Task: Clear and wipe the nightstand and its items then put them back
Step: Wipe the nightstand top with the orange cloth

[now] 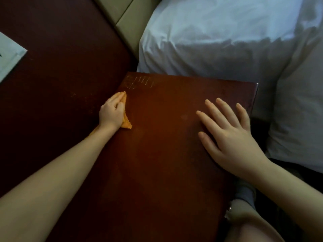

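Folder: a reddish-brown embossed folder [166,137] fills mid-frame, between the dark tabletop [52,84] and a white pillow [218,41].
Left hand [111,111]: holds an orange cloth [127,124], pressed down at the folder's left edge.
Right hand [227,137]: fingers spread flat on the cover, holding nothing.
Handling: it looks stiff, flat and slick. I'd lift it by both long edges.
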